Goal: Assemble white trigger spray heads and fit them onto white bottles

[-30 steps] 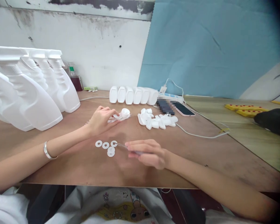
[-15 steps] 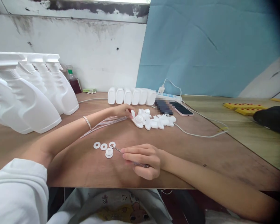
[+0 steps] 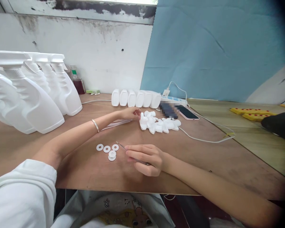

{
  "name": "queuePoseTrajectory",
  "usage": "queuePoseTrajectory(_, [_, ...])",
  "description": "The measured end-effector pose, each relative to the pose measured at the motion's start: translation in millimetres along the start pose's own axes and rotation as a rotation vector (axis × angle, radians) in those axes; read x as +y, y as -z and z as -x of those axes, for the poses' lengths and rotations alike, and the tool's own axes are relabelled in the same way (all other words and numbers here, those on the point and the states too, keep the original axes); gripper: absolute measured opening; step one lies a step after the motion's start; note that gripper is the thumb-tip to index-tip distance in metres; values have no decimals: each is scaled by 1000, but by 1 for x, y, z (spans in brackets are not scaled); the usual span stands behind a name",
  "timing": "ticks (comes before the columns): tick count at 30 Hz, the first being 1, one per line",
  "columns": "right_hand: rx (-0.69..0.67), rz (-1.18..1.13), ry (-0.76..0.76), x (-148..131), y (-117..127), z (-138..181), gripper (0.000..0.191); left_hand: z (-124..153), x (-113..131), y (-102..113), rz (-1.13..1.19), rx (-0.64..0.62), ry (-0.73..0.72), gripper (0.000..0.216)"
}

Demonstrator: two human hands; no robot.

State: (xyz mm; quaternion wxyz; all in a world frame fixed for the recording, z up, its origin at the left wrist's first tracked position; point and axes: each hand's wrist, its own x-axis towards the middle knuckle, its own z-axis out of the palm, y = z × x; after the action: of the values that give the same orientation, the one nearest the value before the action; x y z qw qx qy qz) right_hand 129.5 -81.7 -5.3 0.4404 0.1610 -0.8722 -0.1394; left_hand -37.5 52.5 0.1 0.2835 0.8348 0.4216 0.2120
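Note:
My right hand point(image 3: 147, 160) is closed around a thin pointed tool point(image 3: 121, 145), its slim tip reaching out to the left just above the white rings. Several flat white rings point(image 3: 106, 149) lie on the table, two of them overlapping. My left hand point(image 3: 131, 112) is stretched forward with fingers bent together at the left end of a cluster of white plastic sprayer heads point(image 3: 160, 123). Its fingertips meet the leftmost head point(image 3: 143, 122), partly hidden behind it. Thin white tubes point(image 3: 116, 124) lie under and beside my left forearm.
Large white spray bottles point(image 3: 41, 98) stand at the left. A row of white bottles point(image 3: 131, 98) lines the back near the wall. Behind the sprayer heads are a phone point(image 3: 188, 112), a power strip point(image 3: 174, 100) and a white cable point(image 3: 204, 138). Yellow pieces point(image 3: 254, 114) lie far right.
The leftmost sprayer head, tilted toward my left hand before, now stands more upright. The tool's tip has lifted off the ring it touched. The view has shifted slightly.

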Motion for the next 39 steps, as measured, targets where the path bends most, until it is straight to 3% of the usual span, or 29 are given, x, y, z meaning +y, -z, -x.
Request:
queuePoseTrajectory(4, [-70,110,1,5,-2,4,16,20,10,36,-365,218,-57,40])
queuePoseTrajectory(8, [-140,172,-3,7,-5,4,13,66,41,101,-724,619,-88,32])
queuePoseTrajectory(11, [-174,182,-29,8,-8,3,9,109,61,144,-808,862,30,38])
queuePoseTrajectory(12, [-191,173,-47,8,-9,4,7,122,65,155,-786,1020,51,36])
queuePoseTrajectory(15, [-263,131,-134,11,-12,9,7,150,58,176,-661,1145,93,40])
queuePoseTrajectory(18, [-352,72,-219,13,-15,16,15,155,31,186,-522,1136,124,52])
queuePoseTrajectory(23, [-435,1,-289,13,-16,18,10,140,-12,191,-260,1153,-86,45])
queuePoseTrajectory(29, [-497,-48,-318,12,-12,15,30,142,20,178,-334,1261,-1,36])
queuePoseTrajectory(34, [-493,-55,-331,13,-10,12,35,133,27,181,-194,1113,109,26])
queuePoseTrajectory(39, [-486,-20,-340,13,-10,11,30,122,27,181,-66,1117,83,28])
